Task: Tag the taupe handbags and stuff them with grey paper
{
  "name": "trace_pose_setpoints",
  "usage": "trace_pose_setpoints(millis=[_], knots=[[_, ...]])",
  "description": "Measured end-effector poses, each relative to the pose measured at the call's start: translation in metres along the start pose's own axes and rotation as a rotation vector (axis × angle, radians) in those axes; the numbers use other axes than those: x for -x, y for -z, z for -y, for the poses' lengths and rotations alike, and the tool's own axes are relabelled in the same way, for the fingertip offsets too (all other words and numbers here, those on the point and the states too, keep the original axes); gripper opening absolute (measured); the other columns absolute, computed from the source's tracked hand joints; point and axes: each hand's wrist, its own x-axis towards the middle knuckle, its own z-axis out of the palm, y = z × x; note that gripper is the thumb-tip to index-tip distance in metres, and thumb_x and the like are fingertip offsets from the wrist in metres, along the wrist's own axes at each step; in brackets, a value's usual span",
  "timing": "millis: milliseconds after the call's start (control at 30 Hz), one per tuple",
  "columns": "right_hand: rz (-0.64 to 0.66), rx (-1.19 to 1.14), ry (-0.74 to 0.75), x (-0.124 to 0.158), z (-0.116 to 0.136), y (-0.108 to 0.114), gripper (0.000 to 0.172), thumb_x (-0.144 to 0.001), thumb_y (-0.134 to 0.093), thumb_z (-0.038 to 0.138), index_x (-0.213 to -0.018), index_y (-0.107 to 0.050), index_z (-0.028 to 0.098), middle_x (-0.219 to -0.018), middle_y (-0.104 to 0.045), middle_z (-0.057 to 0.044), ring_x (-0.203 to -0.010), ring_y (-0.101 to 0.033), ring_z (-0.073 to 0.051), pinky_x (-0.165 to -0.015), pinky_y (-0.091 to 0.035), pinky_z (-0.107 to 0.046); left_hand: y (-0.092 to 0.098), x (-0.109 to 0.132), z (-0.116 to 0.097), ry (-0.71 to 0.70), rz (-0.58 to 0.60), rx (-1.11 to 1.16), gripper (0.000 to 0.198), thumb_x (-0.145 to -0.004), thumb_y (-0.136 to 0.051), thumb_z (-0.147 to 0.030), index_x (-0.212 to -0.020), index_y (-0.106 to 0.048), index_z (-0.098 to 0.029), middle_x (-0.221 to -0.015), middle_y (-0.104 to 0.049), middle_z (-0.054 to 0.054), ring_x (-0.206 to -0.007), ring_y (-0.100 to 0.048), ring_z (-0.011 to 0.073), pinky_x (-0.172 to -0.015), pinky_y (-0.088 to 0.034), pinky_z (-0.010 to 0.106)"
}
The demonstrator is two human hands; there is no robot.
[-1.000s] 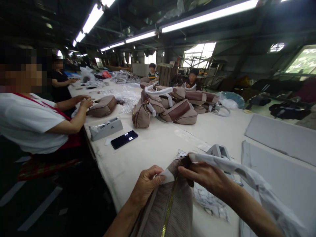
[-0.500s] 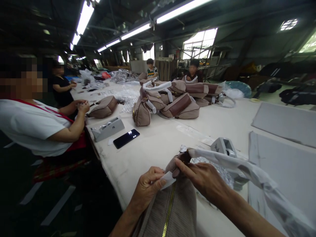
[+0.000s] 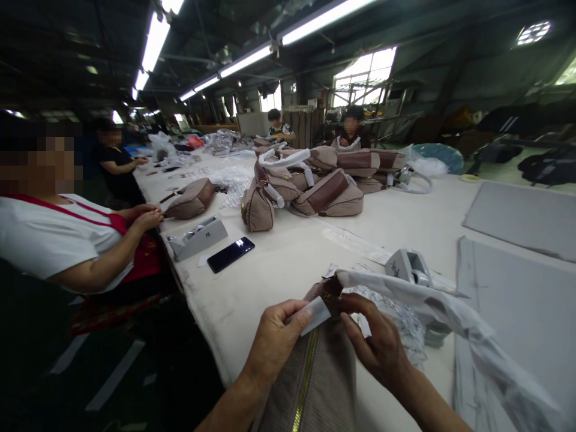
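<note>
A brown-grey ribbed fabric bag [image 3: 324, 372] stands below my hands, its gold zipper [image 3: 306, 375] running up the top. Between thumb and fingers, my left hand [image 3: 276, 333] pinches a small white slip [image 3: 316, 315], held over the zipper's upper end. Beside the dark brown leather tab [image 3: 332, 285], my right hand [image 3: 375, 333] has thumb and index finger apart, fingertips close to the bag's right side; whether they touch it is unclear. The bag's handle [image 3: 405, 288], wrapped in white material, stretches right from the tab.
A grey tape dispenser [image 3: 407, 267] stands behind the handle, another dispenser [image 3: 200, 237] at left near a black phone [image 3: 231, 254]. Similar bags [image 3: 328, 195] are heaped mid-table. Grey sheets [image 3: 517, 312] lie at right. A co-worker in a white shirt [image 3: 90, 240] sits left; others work farther back.
My right index finger has come off the leather tab and drawn to its right side. My left hand has moved the white slip slightly up and right.
</note>
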Motion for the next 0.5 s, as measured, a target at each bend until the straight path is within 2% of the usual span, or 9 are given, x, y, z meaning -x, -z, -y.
trace_pose_setpoints(millis=[133, 233, 300, 400, 500], knots=[[-0.012, -0.078, -0.052, 0.0, 0.007, -0.004, 0.023, -0.085, -0.052, 0.019, -0.107, -0.047, 0.018, -0.09, -0.063, -0.008, -0.078, -0.063, -0.017, -0.069, -0.054, -0.029, -0.009, -0.001, -0.01, -0.104, -0.044, -0.09, 0.025, -0.078, -0.061, -0.037, -0.087, -0.066, -0.014, -0.08, -0.065, 0.004, -0.075, -0.057, 0.017, -0.07, -0.044, 0.025], [-0.007, -0.179, -0.186, -0.004, 0.012, -0.006, 0.021, -0.083, -0.057, 0.026, -0.101, -0.047, 0.019, -0.077, -0.062, -0.003, -0.062, -0.061, -0.014, -0.056, -0.053, -0.025, -0.019, 0.002, -0.009, -0.161, -0.06, -0.015, 0.018, -0.08, -0.06, -0.033, -0.085, -0.061, -0.016, -0.079, -0.063, 0.002, -0.073, -0.055, 0.0139, -0.068, -0.043, 0.022], [-0.016, -0.243, -0.272, -0.006, 0.014, -0.008, 0.02, -0.082, -0.058, 0.029, -0.097, -0.048, 0.02, -0.074, -0.062, -0.001, -0.059, -0.061, -0.013, -0.053, -0.052, -0.023, -0.024, 0.005, -0.006, -0.178, -0.046, 0.031, 0.016, -0.081, -0.058, -0.032, -0.084, -0.056, -0.016, -0.078, -0.061, 0.001, -0.072, -0.054, 0.0129, -0.066, -0.043, 0.022], [-0.074, -0.227, -0.31, -0.008, 0.013, -0.009, 0.015, -0.083, -0.056, 0.03, -0.094, -0.052, 0.02, -0.077, -0.064, -0.003, -0.065, -0.064, -0.014, -0.058, -0.054, -0.023, -0.028, 0.006, -0.002, -0.132, -0.048, 0.084, 0.021, -0.08, -0.06, -0.033, -0.092, -0.053, -0.016, -0.083, -0.062, 0.003, -0.072, -0.055, 0.0129, -0.062, -0.043, 0.02], [-0.11, -0.108, -0.243, -0.009, 0.01, -0.006, 0.012, -0.084, -0.055, 0.027, -0.093, -0.054, 0.02, -0.078, -0.065, -0.003, -0.066, -0.064, -0.015, -0.057, -0.054, -0.023, -0.029, 0.004, 0.0, -0.071, -0.068, 0.056, 0.023, -0.078, -0.061, -0.034, -0.089, -0.057, -0.014, -0.076, -0.06, 0.002, -0.058, -0.049, 0.0089, -0.05, -0.038, 0.018]])
